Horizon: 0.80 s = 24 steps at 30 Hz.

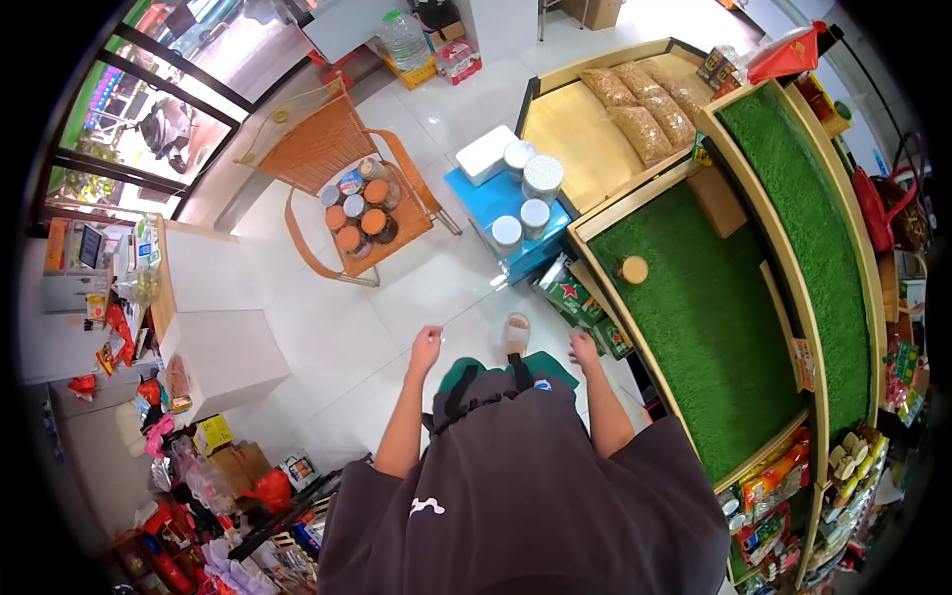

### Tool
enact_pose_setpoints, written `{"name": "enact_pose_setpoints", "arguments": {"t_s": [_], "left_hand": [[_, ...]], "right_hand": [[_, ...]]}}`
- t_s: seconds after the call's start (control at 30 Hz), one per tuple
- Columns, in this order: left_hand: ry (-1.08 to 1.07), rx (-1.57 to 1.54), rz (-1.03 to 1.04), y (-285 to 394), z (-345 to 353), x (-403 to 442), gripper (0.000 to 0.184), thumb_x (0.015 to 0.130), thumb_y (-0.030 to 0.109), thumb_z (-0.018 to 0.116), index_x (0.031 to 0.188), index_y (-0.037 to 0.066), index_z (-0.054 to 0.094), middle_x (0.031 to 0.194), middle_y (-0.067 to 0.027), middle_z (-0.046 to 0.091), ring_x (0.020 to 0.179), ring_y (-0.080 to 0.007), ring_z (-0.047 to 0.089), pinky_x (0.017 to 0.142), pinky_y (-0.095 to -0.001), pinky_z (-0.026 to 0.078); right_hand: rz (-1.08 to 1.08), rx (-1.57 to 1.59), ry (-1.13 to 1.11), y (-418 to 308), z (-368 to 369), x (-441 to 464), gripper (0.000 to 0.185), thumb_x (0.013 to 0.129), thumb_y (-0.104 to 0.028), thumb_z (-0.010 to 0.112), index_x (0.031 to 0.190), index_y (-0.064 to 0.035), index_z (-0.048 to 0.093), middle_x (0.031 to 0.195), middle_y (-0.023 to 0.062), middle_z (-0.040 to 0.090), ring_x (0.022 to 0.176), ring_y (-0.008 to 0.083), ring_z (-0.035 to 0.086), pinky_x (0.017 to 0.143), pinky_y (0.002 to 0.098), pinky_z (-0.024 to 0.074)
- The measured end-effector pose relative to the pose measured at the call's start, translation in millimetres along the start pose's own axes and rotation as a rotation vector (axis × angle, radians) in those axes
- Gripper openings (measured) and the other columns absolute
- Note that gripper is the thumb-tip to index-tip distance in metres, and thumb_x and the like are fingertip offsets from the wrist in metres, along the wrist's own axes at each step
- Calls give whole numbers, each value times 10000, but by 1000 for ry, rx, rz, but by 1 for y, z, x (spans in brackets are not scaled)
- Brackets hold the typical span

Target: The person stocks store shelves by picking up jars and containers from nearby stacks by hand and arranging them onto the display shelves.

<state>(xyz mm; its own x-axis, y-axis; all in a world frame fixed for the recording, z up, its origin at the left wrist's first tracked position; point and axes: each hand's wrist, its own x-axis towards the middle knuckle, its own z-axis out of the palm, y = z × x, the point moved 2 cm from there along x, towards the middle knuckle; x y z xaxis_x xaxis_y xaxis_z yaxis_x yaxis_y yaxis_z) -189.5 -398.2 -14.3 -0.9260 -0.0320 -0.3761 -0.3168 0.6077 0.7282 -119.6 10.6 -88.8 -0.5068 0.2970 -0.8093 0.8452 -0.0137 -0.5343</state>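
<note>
My left hand point(426, 347) hangs over the white floor with its fingers curled in, nothing visible in it. On the other side of my body, my right hand point(583, 348) has its fingers slightly apart and holds nothing. It is nearest to the green beer cartons point(572, 297) beside the shelf. Several jars with orange and pale lids point(374, 191) stand on a wicker chair point(315, 149). White-lidded tubs point(542, 178) and a white box point(486, 155) rest on a blue stand point(476, 203). A small jar point(634, 270) stands on the green turf shelf point(694, 337).
Bags of brown dry goods point(640, 132) lie on the wooden shelf at the back. A white cabinet point(223, 362) stands at the left, with cluttered goods below it. A curved turf-lined ledge point(823, 228) runs along the right. A large water bottle point(405, 42) is at the back.
</note>
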Motion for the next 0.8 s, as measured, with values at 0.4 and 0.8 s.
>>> {"name": "enact_pose_setpoints", "arguments": {"t_s": [0.4,0.8], "left_hand": [[-376,-455,227,195,34,184,287,896,94,472,1157,34,575,1085,-73,645,979,-147,602,815,-270,463],[-756,-181,355,231,66,295,263,846,156,569,1067,14,592,968,-162,671,909,-312,650,812,-383,501]], "right_hand": [[-154,337,54,-221,15,14,656,874,-618,474,1260,-90,519,1213,124,554,965,208,534,799,366,431],[-576,-309,568,-404,75,41,983,656,-486,793,1379,15,356,1324,319,401,1242,447,397,1033,456,363]]}}
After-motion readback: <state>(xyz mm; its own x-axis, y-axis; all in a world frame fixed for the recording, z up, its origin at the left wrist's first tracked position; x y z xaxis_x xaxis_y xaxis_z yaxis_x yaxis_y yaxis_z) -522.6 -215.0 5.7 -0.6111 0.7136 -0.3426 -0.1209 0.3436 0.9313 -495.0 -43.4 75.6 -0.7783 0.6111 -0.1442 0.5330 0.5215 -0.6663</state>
